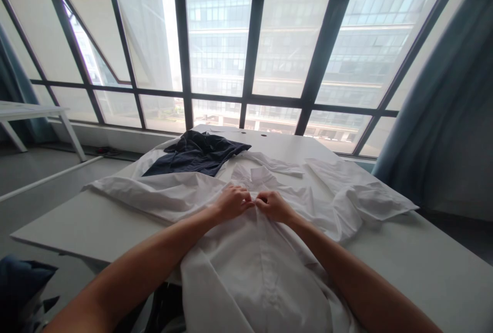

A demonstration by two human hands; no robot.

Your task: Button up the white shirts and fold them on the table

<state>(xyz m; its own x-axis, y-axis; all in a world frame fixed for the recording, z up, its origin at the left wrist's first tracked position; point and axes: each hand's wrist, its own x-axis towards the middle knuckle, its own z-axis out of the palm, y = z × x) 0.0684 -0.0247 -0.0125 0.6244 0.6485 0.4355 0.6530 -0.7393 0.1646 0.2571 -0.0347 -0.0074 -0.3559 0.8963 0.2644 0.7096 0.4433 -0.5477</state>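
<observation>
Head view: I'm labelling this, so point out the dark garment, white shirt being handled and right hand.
Dark garment (198,153), head view, crumpled middle.
White shirt (265,253), head view, its front.
Right hand (274,206), head view, its back.

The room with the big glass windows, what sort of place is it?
Maybe an office or workroom; I can't be sure. It has a wall of dark-framed glass windows, long blue-grey cloth curtains, and a large white table with a white cloth shirt partly on it.

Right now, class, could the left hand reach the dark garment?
Probably yes: only the low-lying white shirt separates the left hand and the dark garment, though that hand is occupied with the shirt.
</observation>
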